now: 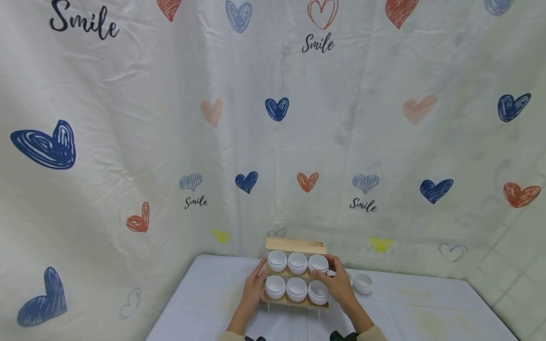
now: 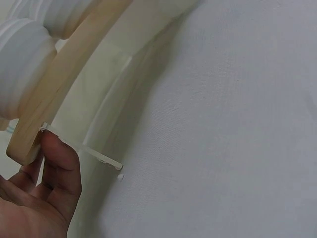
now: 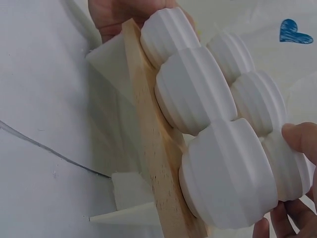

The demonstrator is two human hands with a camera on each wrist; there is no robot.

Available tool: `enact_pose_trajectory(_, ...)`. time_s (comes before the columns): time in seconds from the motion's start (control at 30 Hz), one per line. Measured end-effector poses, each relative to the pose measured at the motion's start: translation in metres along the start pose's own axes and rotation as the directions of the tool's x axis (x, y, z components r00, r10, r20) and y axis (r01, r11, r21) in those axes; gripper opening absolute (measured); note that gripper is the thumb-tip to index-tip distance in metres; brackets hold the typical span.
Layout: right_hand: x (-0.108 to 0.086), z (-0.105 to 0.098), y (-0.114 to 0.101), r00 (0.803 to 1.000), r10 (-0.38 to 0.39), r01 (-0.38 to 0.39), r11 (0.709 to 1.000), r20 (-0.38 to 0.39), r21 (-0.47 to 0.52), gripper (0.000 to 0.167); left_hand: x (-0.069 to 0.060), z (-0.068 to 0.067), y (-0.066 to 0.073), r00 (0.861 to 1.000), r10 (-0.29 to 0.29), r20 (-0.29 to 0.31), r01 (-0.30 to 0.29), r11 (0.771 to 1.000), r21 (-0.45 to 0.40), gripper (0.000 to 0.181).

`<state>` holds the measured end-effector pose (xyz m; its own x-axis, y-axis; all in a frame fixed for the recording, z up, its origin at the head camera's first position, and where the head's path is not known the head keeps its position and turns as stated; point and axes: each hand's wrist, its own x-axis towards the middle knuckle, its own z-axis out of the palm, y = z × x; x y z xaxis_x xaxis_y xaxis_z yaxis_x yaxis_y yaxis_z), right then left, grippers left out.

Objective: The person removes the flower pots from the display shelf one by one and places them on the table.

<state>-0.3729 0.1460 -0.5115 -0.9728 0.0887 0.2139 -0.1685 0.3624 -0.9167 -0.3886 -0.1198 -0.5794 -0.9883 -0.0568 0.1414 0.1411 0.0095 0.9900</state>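
A tiered wooden rack (image 1: pixel 296 246) with thin pale legs carries small white ridged cups in two rows of three. My left hand (image 1: pixel 254 285) grips the rack's left end; in the left wrist view, the thumb and fingers of that hand (image 2: pixel 52 186) are at the end of a wooden shelf (image 2: pixel 69 64). With thumb and fingers, my right hand (image 1: pixel 338 284) holds the upper row's rightmost cup (image 1: pixel 318 263). The right wrist view shows this cup (image 3: pixel 286 168) partly behind a lower-row cup (image 3: pixel 228 173). It sits in line with its row.
To the right of the rack, a loose white cup (image 1: pixel 363 283) stands on the table, with another partly hidden behind my right hand. A white cloth (image 1: pixel 409 303) covers the table. Behind it hangs a curtain (image 1: pixel 315 142) printed with hearts.
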Motion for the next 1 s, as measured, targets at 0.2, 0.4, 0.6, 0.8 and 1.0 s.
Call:
enact_pose_trajectory(0.2,-0.0007,0.0,0.0035,1.0,-0.001,0.001,1.0,-0.003,0.01,0.068,0.0006,0.0003,-0.0005,1.0,0.004,0.005,-0.004,1.0,-0.006,0.055)
enact_pose_trajectory(0.4,-0.0022,-0.0003,0.0038,1.0,0.003,-0.003,1.0,0.001,0.016,0.07,0.0011,0.0003,0.0002,1.0,-0.001,0.002,0.001,1.0,-0.01,0.055)
enact_pose_trajectory(0.6,-0.0032,0.0004,0.0024,1.0,0.001,-0.001,0.999,-0.012,0.033,0.069,0.0007,0.0003,0.0015,1.0,0.006,-0.002,-0.006,1.0,-0.01,0.054)
enact_pose_trajectory(0.8,-0.0042,-0.0001,0.0016,1.0,0.007,-0.006,0.998,-0.018,0.057,0.068,0.0012,0.0004,0.0013,1.0,0.003,-0.004,-0.003,1.0,0.0,0.054)
enact_pose_trajectory(1.0,-0.0022,-0.0026,0.0013,0.999,0.015,-0.013,0.998,-0.044,0.063,0.069,0.0018,0.0012,-0.0009,1.0,-0.001,-0.006,0.001,1.0,-0.006,0.056)
